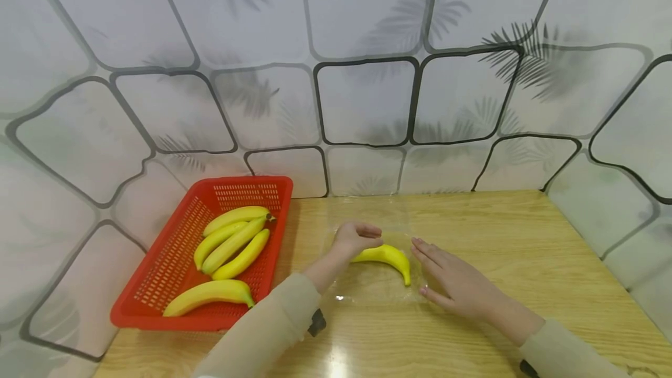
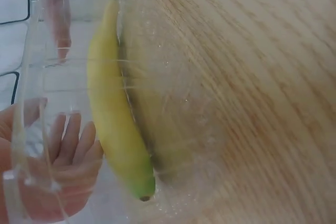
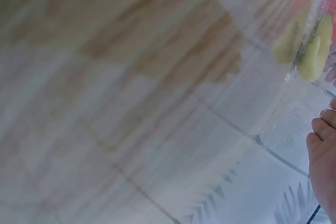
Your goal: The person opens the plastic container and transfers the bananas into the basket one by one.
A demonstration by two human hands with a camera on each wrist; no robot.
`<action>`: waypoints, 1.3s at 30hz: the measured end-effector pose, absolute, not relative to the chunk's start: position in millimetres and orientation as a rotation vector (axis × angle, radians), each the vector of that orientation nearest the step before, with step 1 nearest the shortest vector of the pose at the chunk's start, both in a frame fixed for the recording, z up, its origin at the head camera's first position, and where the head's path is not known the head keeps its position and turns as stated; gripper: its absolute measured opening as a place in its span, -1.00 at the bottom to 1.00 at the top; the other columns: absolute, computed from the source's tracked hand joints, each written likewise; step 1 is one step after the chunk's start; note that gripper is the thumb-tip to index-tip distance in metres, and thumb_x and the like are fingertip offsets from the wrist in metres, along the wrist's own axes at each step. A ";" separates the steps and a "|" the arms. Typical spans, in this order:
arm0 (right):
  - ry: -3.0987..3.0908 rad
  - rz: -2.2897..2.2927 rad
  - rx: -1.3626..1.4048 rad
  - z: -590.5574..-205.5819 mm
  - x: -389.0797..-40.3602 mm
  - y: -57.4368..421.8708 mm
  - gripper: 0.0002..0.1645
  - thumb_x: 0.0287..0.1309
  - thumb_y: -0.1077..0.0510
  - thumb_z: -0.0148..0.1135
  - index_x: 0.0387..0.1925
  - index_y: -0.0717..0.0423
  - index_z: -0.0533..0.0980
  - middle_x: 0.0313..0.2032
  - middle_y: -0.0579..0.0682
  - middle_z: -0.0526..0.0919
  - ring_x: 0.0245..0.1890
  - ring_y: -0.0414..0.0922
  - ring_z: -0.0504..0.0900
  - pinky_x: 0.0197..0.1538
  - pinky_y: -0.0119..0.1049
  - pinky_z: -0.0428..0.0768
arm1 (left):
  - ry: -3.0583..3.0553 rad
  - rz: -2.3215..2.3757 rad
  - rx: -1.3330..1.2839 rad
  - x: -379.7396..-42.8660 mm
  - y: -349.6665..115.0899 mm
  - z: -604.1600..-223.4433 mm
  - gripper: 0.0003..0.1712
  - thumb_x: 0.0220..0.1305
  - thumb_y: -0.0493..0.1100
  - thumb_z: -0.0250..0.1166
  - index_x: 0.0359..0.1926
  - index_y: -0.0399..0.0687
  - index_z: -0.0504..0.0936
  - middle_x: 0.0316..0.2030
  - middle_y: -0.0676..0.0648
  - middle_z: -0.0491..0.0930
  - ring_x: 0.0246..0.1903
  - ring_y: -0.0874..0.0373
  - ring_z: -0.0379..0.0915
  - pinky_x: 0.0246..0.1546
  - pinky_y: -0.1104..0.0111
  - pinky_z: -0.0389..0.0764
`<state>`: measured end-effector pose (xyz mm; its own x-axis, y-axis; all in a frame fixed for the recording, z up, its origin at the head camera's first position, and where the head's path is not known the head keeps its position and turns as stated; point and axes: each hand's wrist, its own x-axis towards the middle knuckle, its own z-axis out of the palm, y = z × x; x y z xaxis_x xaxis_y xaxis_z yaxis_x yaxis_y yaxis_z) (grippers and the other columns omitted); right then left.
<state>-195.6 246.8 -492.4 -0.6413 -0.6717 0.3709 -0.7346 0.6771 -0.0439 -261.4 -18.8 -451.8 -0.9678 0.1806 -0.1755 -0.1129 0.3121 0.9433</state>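
A single yellow banana (image 1: pixel 387 254) lies in a clear plastic box (image 1: pixel 362 296) on the table. Over the banana's left end is my left hand (image 1: pixel 356 239), hiding that end in the head view; its fingers are extended. In the left wrist view the whole banana (image 2: pixel 113 98) shows, with a green tip near the left hand (image 2: pixel 68 166), seen through clear plastic. Beside the box's right edge, my right hand (image 1: pixel 457 279) has straight fingers and holds nothing. Whether either hand touches the plastic, I cannot tell.
To the left stands a red basket (image 1: pixel 286 209) with several bananas (image 1: pixel 236 244) and one lying apart (image 1: pixel 210 295) near its front. The wooden table (image 1: pixel 504 226) meets a patterned wall covering (image 1: pixel 367 104) behind and at both sides.
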 end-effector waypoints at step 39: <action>-2.582 0.225 1.104 -494.3 -198.8 245.2 -0.05 0.36 -0.04 0.39 0.60 0.25 0.23 0.59 0.22 0.31 0.52 0.12 0.43 0.66 -0.27 0.15 | 2.726 1.166 0.618 -260.3 -36.0 -469.1 -0.56 0.10 -0.57 0.46 0.02 -0.25 0.80 0.03 -0.20 0.79 0.12 -0.11 0.67 0.28 0.06 0.66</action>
